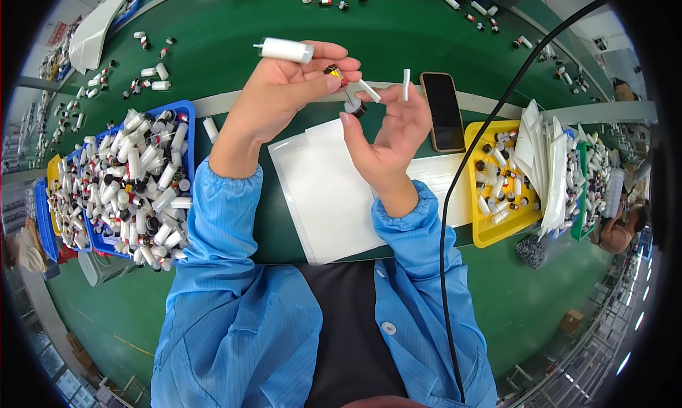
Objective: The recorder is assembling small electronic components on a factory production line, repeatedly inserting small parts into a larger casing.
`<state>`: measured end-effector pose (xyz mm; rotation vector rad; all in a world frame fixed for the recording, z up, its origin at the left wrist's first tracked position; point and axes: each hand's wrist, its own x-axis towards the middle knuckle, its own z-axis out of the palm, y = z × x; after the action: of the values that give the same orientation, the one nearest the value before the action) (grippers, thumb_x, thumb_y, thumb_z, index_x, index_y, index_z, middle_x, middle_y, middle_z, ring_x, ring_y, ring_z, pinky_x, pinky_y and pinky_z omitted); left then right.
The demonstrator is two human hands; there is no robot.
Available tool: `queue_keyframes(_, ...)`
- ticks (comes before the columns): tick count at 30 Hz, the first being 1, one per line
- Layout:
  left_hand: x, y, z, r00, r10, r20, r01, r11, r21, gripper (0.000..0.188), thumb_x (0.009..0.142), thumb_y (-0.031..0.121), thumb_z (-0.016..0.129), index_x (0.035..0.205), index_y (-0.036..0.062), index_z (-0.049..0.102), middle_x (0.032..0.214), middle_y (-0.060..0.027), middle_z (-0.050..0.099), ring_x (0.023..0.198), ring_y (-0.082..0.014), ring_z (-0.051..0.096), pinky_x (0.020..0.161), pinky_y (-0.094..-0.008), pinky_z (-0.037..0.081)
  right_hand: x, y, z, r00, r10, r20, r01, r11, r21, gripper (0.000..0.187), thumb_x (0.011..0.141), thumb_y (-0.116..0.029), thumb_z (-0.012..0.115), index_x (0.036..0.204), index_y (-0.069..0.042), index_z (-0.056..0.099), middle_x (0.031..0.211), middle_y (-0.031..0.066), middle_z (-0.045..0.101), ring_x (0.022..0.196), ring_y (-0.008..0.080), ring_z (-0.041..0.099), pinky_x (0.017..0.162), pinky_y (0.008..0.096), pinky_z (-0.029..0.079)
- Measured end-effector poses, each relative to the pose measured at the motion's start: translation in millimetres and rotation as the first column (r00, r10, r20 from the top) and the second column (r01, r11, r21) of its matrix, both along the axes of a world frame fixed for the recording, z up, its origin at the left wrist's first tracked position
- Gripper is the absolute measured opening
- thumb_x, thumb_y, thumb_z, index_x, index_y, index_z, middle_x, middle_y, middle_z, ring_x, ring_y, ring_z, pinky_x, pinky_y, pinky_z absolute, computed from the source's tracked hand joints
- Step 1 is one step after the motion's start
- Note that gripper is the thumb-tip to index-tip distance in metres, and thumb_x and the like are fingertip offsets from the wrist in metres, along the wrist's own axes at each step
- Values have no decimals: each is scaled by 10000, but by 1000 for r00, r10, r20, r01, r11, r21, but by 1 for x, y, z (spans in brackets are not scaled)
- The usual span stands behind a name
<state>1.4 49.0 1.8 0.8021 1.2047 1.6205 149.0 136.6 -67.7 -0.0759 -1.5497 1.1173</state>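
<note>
While the left hand (278, 95) grasps the white cylinder (285, 50) and the rod piece (333, 72) over the table (383, 35) (these two are separate, so this unit seems unfinished), the right hand (389, 141) is half-spread near two white strips (406, 85), its hold unclear; many pieces fill the blue bin (190, 127).

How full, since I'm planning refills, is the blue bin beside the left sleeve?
Full: the blue bin is heaped with white cylinders, some hiding part of its rim.
</note>
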Motion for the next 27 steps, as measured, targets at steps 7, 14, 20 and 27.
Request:
queue_keyframes(7, 0, -2, 0, 987, -107, -122, 115, 992, 59, 371, 915, -74, 586, 1284, -47, 551, 1254, -169, 627, 1194, -215, 615, 965, -310, 529, 14, 12, 50, 942, 334, 40, -280, 844, -458, 672, 880, 81, 633, 1435, -24, 268, 976, 104, 617, 891, 129, 602, 781, 263, 501)
queue_keyframes(14, 4, -5, 5, 977, -141, -160, 138, 990, -29, 409, 891, -113, 548, 1295, -47, 548, 1217, -100, 618, 1151, -153, 608, 943, -264, 515, 5, 20, 60, 853, 494, 167, -284, 710, -645, 670, 892, 46, 639, 1408, -2, 214, 943, 109, 661, 825, 113, 640, 702, 229, 511)
queue_keyframes(20, 5, -3, 1, 977, -138, -161, 139, 990, -2, 423, 882, -118, 555, 1298, -43, 554, 1214, -97, 623, 1113, -128, 610, 921, -247, 510, 3, 17, 59, 881, 429, 200, -231, 758, -611, 644, 884, 48, 637, 1379, -1, 228, 934, 126, 663, 812, 119, 648, 686, 232, 514)
queue_keyframes(27, 4, -4, -1, 960, -124, -250, 126, 992, -8, 442, 871, -107, 565, 1306, -31, 560, 1200, -80, 640, 1071, -107, 605, 878, -229, 494, 1, 17, 53, 894, 358, 269, -169, 826, -538, 621, 868, 51, 639, 1355, 3, 258, 912, 109, 652, 801, 119, 639, 696, 228, 505)
